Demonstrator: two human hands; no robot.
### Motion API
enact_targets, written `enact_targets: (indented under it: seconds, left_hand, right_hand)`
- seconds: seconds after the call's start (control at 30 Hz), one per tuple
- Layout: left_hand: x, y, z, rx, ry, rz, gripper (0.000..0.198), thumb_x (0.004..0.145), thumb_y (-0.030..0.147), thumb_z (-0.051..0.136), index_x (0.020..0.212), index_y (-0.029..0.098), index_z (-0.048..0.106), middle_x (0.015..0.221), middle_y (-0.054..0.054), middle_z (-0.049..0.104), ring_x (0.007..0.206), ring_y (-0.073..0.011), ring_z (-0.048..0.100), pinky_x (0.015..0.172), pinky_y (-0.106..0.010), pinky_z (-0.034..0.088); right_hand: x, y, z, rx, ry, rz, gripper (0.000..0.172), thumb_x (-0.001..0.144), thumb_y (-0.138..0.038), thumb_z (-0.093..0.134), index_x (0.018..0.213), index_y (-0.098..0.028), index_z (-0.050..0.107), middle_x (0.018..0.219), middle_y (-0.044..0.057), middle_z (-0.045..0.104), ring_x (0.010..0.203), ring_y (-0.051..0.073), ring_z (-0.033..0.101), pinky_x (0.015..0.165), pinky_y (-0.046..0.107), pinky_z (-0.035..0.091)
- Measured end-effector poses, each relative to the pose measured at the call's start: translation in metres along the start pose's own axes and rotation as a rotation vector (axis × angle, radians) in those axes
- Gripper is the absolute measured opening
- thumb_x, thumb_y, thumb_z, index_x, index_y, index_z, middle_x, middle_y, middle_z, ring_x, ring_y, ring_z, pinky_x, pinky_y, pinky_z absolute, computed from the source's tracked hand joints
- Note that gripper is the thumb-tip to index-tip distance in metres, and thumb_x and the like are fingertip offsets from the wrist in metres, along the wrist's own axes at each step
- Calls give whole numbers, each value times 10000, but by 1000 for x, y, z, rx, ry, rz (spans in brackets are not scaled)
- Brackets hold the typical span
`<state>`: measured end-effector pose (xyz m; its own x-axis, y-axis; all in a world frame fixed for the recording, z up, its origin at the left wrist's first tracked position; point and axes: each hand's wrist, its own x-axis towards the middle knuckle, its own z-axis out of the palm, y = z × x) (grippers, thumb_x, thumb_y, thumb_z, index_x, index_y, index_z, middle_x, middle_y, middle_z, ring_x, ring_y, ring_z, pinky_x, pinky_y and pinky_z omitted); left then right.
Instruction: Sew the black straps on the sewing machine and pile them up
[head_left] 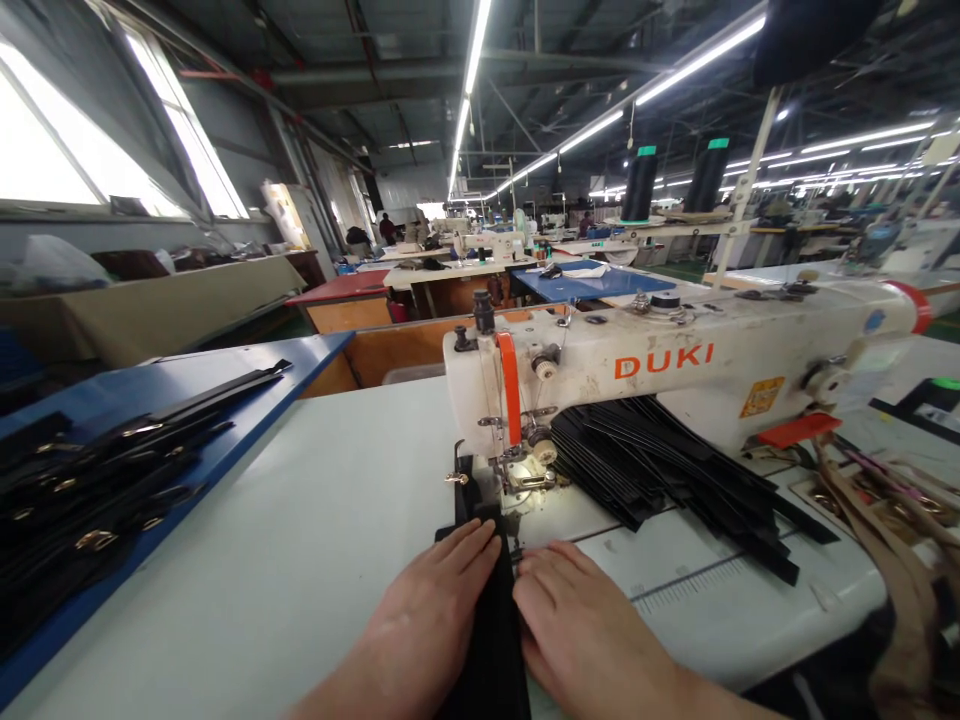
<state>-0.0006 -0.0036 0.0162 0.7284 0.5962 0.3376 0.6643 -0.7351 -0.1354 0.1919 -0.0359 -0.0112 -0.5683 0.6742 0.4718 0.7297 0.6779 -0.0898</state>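
Head view: your left hand (431, 605) presses flat on the black piece (498, 630), right hand (589, 620) curls beside it, hold unclear, running toward the surface's near edge, seemingly part-done, piled strips (660, 470) apparently pending.

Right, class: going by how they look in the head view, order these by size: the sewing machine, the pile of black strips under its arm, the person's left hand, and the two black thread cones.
1. Sewing machine
2. Pile of black strips
3. Left hand
4. Left thread cone and right thread cone: too alike to rank
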Motion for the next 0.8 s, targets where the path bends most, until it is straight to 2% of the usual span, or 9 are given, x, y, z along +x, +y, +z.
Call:
enact_targets:
  seconds: [0.17, 0.27, 0.4, 0.53, 0.67, 0.8]
  left_hand:
    - [4, 3, -6, -37, -24, -15, 344, 871, 125, 464, 1158, 139, 653, 1201, -123, 679, 1116, -269, 639, 934, -437, 542]
    - [3, 5, -5, -45, -29, -32, 344, 883, 137, 474, 1184, 146, 639, 1225, -120, 666, 1145, -275, 620, 950, -452, 532]
    - [2, 5, 0, -38, -29, -53, 344, 893, 143, 473, 1202, 142, 624, 1251, -123, 650, 1158, -256, 614, 952, -411, 535]
    - [11, 2, 5, -9, -28, -34, 338, 892, 140, 479, 1195, 120, 627, 1248, -130, 652, 1160, -257, 613, 951, -392, 536]
    - [24, -3, 10, -14, -22, -12, 324, 896, 122, 458, 1163, 107, 640, 1218, -139, 667, 1135, -253, 630, 957, -400, 530]
    - [31, -6, 14, -14, 1, -24, 317, 911, 135, 436, 1150, 96, 642, 1188, -146, 679, 1116, -255, 641, 950, -403, 536]
  right_hand:
    - [11, 12, -10, -2, -69, -283, 45, 915, -179, 600, 940, -142, 609, 955, 52, 649, 967, 194, 575, 983, 333, 403]
    - [13, 18, -13, 0, -99, -383, 74, 948, -183, 552, 919, -152, 612, 913, 32, 641, 908, 186, 566, 931, 326, 422]
    - [14, 24, -12, 2, -98, -424, 98, 948, -172, 535, 891, -153, 613, 887, 32, 638, 855, 187, 562, 880, 329, 439]
    - [21, 34, -13, -13, -117, -423, 123, 946, -168, 520, 871, -153, 617, 839, 32, 632, 799, 188, 559, 820, 321, 460]
    - [31, 45, -17, -33, -158, -403, 107, 931, -164, 543, 866, -150, 627, 845, 39, 638, 821, 194, 571, 826, 319, 464]
    - [34, 53, -16, -33, -146, -397, 134, 942, -159, 530, 849, -154, 627, 833, 37, 637, 812, 188, 570, 840, 317, 461]
